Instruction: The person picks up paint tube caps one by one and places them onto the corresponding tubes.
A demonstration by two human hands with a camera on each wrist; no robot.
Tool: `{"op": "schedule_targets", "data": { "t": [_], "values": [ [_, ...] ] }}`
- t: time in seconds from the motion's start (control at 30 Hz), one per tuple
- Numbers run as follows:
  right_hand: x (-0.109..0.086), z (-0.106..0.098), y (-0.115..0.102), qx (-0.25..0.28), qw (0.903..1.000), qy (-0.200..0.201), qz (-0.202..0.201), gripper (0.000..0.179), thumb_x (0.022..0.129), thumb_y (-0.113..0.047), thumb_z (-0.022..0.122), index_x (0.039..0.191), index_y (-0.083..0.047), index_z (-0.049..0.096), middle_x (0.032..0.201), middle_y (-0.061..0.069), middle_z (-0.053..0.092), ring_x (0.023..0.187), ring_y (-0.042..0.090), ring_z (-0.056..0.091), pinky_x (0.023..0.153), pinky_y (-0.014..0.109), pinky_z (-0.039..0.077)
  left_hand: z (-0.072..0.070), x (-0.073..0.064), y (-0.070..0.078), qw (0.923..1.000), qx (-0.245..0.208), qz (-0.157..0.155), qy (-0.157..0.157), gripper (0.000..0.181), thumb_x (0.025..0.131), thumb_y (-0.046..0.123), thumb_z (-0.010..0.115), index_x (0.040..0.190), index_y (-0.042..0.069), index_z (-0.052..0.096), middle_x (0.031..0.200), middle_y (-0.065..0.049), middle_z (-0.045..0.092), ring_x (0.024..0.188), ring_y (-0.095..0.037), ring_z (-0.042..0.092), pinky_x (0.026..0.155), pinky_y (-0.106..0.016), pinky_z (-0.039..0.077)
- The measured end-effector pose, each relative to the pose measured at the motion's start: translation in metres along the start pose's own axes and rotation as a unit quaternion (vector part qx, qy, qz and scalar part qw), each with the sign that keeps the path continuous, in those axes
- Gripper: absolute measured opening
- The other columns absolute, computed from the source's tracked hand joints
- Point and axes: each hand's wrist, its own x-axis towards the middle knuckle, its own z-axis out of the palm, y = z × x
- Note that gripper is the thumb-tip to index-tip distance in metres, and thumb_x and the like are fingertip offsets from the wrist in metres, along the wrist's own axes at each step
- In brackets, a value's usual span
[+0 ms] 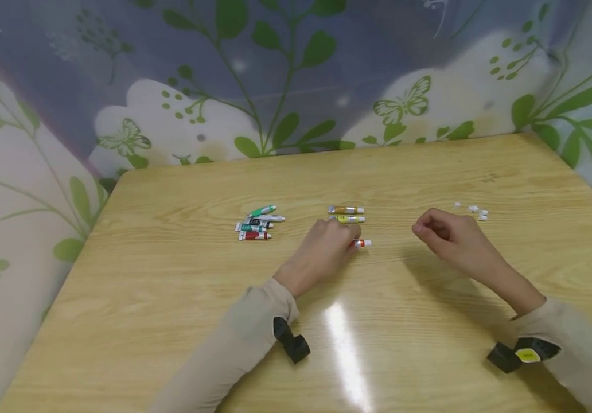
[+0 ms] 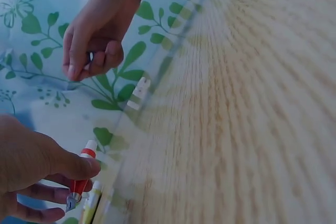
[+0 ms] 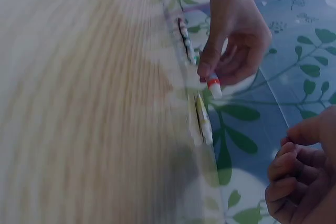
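In the head view, my left hand (image 1: pixel 328 244) pinches a small red paint tube (image 1: pixel 362 243) with a white cap, close over the table. The left wrist view shows my thumb across the red tube (image 2: pixel 80 185) and its silver crimped end. Just beyond the left hand lie a yellow paint tube (image 1: pixel 350 219) and an ochre one (image 1: pixel 346 210), side by side. My right hand (image 1: pixel 450 238) hovers to the right, fingers curled and thumb against the forefinger, with nothing visible between them. Several small white pieces (image 1: pixel 474 210), like caps, lie behind it.
A cluster of paint tubes, among them a red one (image 1: pixel 254 236) and a green one (image 1: pixel 262 210), lies left of my left hand. The wooden table (image 1: pixel 172 321) meets a leaf-patterned cloth (image 1: pixel 296 74) at its back edge. Both wrists wear black camera mounts.
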Motion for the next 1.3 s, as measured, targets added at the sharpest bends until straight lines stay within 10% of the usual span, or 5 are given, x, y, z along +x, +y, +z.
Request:
{"op": "schedule_targets", "data": {
  "t": [0.27,0.5,1.3],
  "values": [
    [-0.005,-0.026,0.028,-0.155,0.9863,0.045,-0.034,0.012,0.097,-0.013,0.059,0.090,-0.005,0.064,0.067,0.000,0.060,0.054,0.004,0.047,0.049,0.025,0.039,0.008,0.006,-0.006,0.9982,-0.020,-0.054,-0.015,0.015,0.093,0.023,0.065,0.084,0.011,0.062,0.072,0.002,0.062,0.069,-0.014,0.058,0.072,-0.037,0.049],
    [-0.006,-0.048,0.055,-0.237,0.9705,0.021,0.040,0.009,0.090,-0.008,0.064,0.092,0.001,0.061,0.072,0.005,0.062,0.058,0.016,0.054,0.049,0.031,0.040,0.018,0.013,-0.008,0.9966,-0.046,-0.068,-0.005,0.020,0.095,0.021,0.064,0.076,0.013,0.061,0.069,0.004,0.056,0.066,-0.012,0.049,0.067,-0.032,0.045],
    [-0.004,-0.055,0.073,-0.221,0.9710,-0.032,0.086,0.020,0.093,-0.010,0.060,0.103,0.006,0.060,0.088,0.017,0.066,0.075,0.031,0.063,0.060,0.042,0.048,0.027,0.029,-0.010,0.9968,-0.055,-0.059,-0.005,0.014,0.093,0.024,0.067,0.097,0.012,0.072,0.085,0.005,0.066,0.071,-0.008,0.052,0.069,-0.025,0.045]
  ]
}}
